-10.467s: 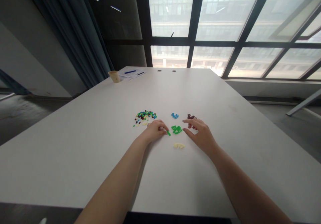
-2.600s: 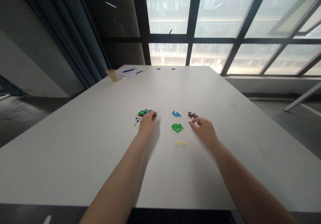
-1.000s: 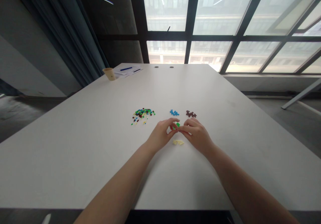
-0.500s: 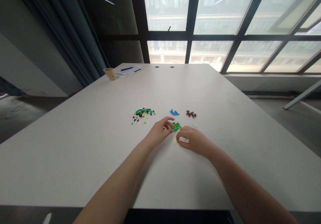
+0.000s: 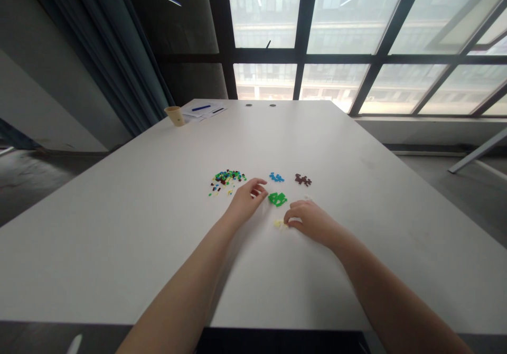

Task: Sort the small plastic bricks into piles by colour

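My left hand point(image 5: 249, 196) hovers just left of a small pile of green plastic pieces point(image 5: 278, 199), its fingers curved and apart with nothing visible between them. Low over the table, my right hand point(image 5: 307, 217) has thumb and fingertips pinched together at the right edge of a few pale yellow pieces point(image 5: 278, 223). Whatever lies between those fingertips is too small to make out. Behind the green pile lie a cluster of blue pieces point(image 5: 276, 177) and one of dark brown pieces point(image 5: 303, 180). Some whitish pieces point(image 5: 308, 198) show just beyond my right hand.
A larger mixed heap of coloured pieces point(image 5: 227, 177) spreads to the left on the white table point(image 5: 158, 227). At the far left edge stand a tan cup point(image 5: 175, 116) and papers point(image 5: 209, 112) with a blue pen point(image 5: 201, 108) on them.
My left hand has drawn back to the left, off the green pile. My right hand has shifted slightly right, its fingertips closing together beside the yellow pieces.
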The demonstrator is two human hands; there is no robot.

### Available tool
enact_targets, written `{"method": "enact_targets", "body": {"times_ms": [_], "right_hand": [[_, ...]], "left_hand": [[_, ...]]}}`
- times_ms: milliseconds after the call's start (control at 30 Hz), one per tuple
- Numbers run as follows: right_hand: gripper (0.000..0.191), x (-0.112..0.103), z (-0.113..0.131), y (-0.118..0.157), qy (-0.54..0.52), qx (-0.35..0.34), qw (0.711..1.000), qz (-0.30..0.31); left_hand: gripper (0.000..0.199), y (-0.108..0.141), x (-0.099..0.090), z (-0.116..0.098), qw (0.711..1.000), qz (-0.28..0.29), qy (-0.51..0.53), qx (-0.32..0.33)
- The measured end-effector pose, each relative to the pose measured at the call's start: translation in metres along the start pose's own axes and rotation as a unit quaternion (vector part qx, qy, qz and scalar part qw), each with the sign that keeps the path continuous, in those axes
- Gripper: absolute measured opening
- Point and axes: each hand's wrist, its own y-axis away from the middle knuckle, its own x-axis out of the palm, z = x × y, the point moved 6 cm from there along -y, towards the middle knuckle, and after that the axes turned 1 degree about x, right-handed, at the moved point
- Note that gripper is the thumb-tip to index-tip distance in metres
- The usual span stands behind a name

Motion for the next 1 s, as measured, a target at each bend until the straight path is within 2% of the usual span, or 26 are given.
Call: {"method": "enact_targets", "body": {"times_ms": [133,167,233,300,400,500,633,800,900,1000], "right_hand": [[0.011,-0.014,-0.005,0.003,-0.034,0.004,0.997,-0.072],[0.014,-0.018,-0.009,0.004,-0.034,0.018,0.995,-0.094],[0.023,-0.023,-0.018,0.005,-0.025,0.059,0.989,-0.131],[0.029,-0.026,-0.027,0.005,-0.015,0.093,0.984,-0.154],[0.032,-0.027,-0.032,0.004,-0.017,0.108,0.98,-0.169],[0.032,-0.025,-0.032,0.003,-0.028,0.107,0.98,-0.168],[0.03,-0.021,-0.03,0.003,-0.038,0.1,0.981,-0.161],[0.029,-0.021,-0.03,0.003,-0.039,0.104,0.982,-0.156],[0.028,-0.022,-0.029,0.003,-0.047,0.099,0.981,-0.158],[0.028,-0.024,-0.027,0.003,-0.052,0.086,0.978,-0.184]], "left_hand": [[0.018,-0.008,-0.042,0.024,0.98,-0.145,-0.128,-0.041],[0.017,-0.01,-0.048,0.031,0.975,-0.144,-0.161,-0.058],[0.013,-0.012,-0.049,0.044,0.966,-0.099,-0.222,-0.087],[0.013,-0.011,-0.043,0.052,0.96,-0.047,-0.258,-0.098],[0.014,-0.009,-0.033,0.058,0.955,-0.019,-0.276,-0.102],[0.015,-0.009,-0.032,0.061,0.954,-0.031,-0.278,-0.109],[0.017,-0.01,-0.038,0.063,0.946,-0.062,-0.296,-0.114],[0.014,-0.009,-0.04,0.064,0.941,-0.048,-0.309,-0.132],[0.014,-0.01,-0.041,0.053,0.949,-0.07,-0.289,-0.104],[0.014,-0.009,-0.035,0.028,0.976,-0.076,-0.198,-0.038]]}}
